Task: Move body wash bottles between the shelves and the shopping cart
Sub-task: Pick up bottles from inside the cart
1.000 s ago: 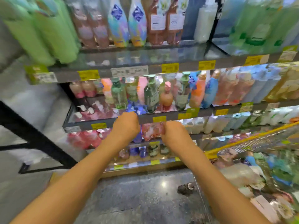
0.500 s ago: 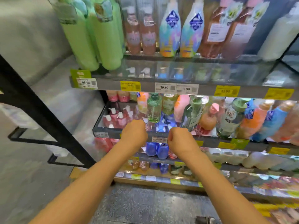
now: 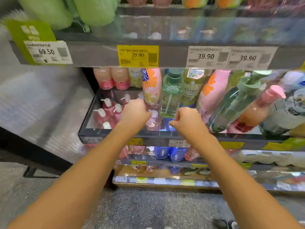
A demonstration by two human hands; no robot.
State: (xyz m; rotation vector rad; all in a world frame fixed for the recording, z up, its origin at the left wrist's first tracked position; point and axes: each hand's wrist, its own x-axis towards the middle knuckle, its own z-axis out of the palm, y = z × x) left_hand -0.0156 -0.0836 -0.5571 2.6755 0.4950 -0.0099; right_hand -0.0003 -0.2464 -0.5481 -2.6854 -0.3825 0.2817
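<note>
My left hand (image 3: 135, 111) and right hand (image 3: 186, 120) hover curled, empty, mid-frame before the green bottle (image 3: 171, 95); I judge the transfer pending.

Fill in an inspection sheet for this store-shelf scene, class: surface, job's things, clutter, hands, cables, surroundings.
Surface: middle shelf, dark front rim, price tags along it.
Job's things: pink pump bottles at the shelf's left; clear green bottle upright between the hands; tilted bottles to the right.
Clutter: nothing seen.
Hands: left hand and right hand curled over the shelf; whether they hold anything is unclear.
Cables: nothing seen.
Surroundings: upper shelf with green bottles; grey floor.
</note>
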